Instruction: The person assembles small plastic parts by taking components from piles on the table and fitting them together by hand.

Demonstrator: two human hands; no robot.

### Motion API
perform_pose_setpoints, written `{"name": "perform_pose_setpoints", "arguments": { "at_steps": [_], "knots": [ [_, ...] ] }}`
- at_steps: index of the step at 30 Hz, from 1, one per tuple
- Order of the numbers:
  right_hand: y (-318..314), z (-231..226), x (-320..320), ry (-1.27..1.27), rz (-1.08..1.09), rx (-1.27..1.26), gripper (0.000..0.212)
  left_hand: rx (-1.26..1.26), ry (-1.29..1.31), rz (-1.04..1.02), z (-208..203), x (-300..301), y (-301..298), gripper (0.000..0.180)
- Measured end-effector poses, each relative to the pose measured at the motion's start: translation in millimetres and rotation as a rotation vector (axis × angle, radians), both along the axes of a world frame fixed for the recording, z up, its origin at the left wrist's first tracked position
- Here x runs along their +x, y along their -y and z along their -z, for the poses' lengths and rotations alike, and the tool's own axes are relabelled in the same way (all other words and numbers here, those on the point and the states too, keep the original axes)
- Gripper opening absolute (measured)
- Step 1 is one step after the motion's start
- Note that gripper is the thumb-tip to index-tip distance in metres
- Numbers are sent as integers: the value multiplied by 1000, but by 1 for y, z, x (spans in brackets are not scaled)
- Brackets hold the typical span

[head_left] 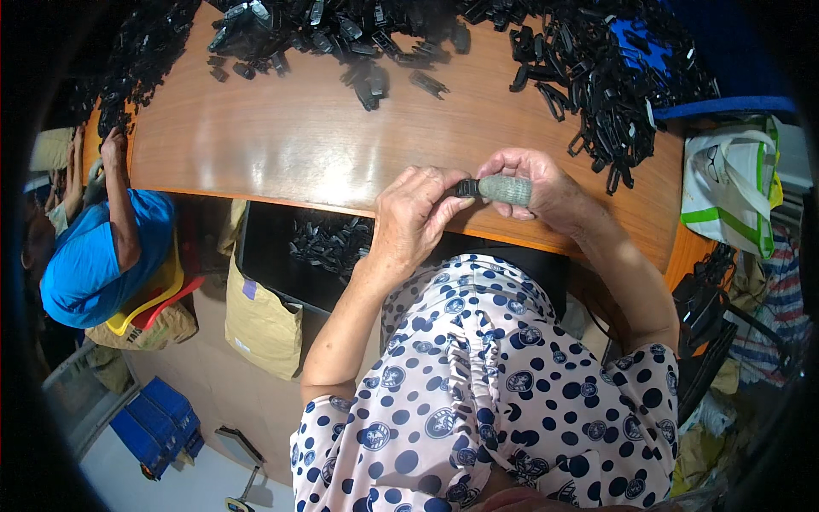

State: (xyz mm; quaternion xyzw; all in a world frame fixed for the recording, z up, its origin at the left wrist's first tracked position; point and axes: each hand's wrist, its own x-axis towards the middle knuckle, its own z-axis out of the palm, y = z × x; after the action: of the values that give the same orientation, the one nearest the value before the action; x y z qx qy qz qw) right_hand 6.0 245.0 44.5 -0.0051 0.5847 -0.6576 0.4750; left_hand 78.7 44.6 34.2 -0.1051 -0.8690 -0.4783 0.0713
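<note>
Above the table's near edge, my left hand (415, 213) pinches a small black plastic piece (466, 189) between thumb and fingertips. Close against its right end is my right hand (542, 183), with fingers curled. A grey, rounded, ribbed thing (507, 189) lies along the right hand's thumb side, its tip touching the black piece. It looks like a thumb cover, but I cannot tell whether it is worn or held. Several loose black plastic parts (367, 85) lie scattered beyond my hands on the brown wooden table (281, 145).
Larger heaps of black parts (589, 94) cover the table's far side. Below the edge, at left, a black tray (264, 247) holds more parts, beside a tan bag (263, 328). A white and green bag (725, 188) hangs at right. A person in blue (94, 256) works at left.
</note>
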Motion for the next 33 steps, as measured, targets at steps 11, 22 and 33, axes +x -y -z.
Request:
{"name": "perform_pose_setpoints", "arguments": {
  "at_steps": [11,22,33],
  "knots": [
    [3,-3,4,211,-41,-47,19,157,238,29,-10,3,-4,21],
    [-1,6,-4,234,-207,-487,50,1338,634,118,-5,-24,-18,25],
    [-10,10,-37,-589,-186,40,25,1094,527,29,-3,-73,-24,16]
  ]
}}
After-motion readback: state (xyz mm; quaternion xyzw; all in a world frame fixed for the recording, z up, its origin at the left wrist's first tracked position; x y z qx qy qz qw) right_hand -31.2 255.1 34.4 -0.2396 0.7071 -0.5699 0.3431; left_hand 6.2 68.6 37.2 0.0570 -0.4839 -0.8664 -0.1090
